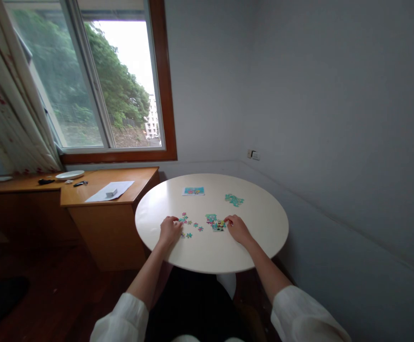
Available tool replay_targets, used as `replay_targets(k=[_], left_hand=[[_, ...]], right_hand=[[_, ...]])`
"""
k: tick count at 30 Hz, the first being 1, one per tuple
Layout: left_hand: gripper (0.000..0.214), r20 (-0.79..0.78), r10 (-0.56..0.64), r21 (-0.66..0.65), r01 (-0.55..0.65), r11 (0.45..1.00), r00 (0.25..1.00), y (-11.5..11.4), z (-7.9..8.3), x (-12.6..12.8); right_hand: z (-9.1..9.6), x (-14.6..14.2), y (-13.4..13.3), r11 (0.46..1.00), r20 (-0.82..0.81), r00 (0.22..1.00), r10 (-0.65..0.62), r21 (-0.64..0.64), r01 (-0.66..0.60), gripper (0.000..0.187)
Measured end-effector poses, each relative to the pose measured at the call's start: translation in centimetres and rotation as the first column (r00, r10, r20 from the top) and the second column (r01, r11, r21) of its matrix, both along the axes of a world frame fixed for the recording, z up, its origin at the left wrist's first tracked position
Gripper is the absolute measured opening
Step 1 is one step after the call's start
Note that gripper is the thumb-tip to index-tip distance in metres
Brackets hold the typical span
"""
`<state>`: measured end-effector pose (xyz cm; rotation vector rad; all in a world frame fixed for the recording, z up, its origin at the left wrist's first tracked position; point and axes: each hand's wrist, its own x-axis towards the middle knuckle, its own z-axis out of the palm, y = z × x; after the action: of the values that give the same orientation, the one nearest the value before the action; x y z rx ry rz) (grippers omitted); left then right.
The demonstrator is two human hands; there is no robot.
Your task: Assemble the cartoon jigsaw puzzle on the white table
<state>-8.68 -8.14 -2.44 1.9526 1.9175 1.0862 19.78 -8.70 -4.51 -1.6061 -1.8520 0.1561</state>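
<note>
A partly joined jigsaw puzzle [218,225] lies near the middle of the round table, teal with yellow and dark figures. At its right edge, my right hand [238,228] has its fingers closed on a jigsaw piece at the border. Loose jigsaw pieces [189,223] in teal and pink are scattered to the left of the joined part. My left hand [171,230] rests beside them with curled fingers, fingertips at the nearest pieces. Whatever is between those fingers is too small to make out.
The white round table [207,259] stands against a grey wall. Toward its back lie a picture card [193,191] and a pile of teal pieces [234,200]. On the left, a wooden desk [144,183] holds paper [123,187], a small white box [111,193] and a white plate [70,175].
</note>
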Motion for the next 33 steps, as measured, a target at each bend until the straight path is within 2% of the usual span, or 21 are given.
replay_targets(k=[5, 15, 25, 29, 33], left_hand=[[0.021, -0.173, -0.018, -0.03, 0.013, 0.999, 0.985, -0.1, 0.0, 0.2], [0.021, -0.187, -0.063, -0.081, 0.049, 0.996, 0.98, 0.0, -0.1, 0.2], [0.019, -0.201, -0.072, -0.079, 0.057, 0.995, 0.977, -0.1, 0.0, 0.2], [0.016, -0.165, -0.076, -0.054, 0.068, 0.996, 0.983, 0.2, -0.3, 0.0], [0.014, 0.003, -0.141, 0.009, 0.141, 0.99, 0.99, 0.7, -1.1, -0.3]], right_hand=[[0.1, 0.0, 0.0, 1.0, -0.009, 1.0, 0.004, -0.005, -0.004, 0.027], [0.4, -0.2, -0.4, 1.0, -0.034, 0.999, -0.001, 0.001, 0.002, 0.027], [0.6, -0.1, -0.5, 1.0, -0.046, 0.999, -0.006, -0.011, 0.005, 0.027], [0.5, -0.1, -0.4, 1.0, -0.047, 0.999, -0.003, -0.023, 0.002, 0.026], [0.5, -0.1, -0.4, 1.0, -0.052, 0.999, -0.005, -0.018, 0.004, 0.026]])
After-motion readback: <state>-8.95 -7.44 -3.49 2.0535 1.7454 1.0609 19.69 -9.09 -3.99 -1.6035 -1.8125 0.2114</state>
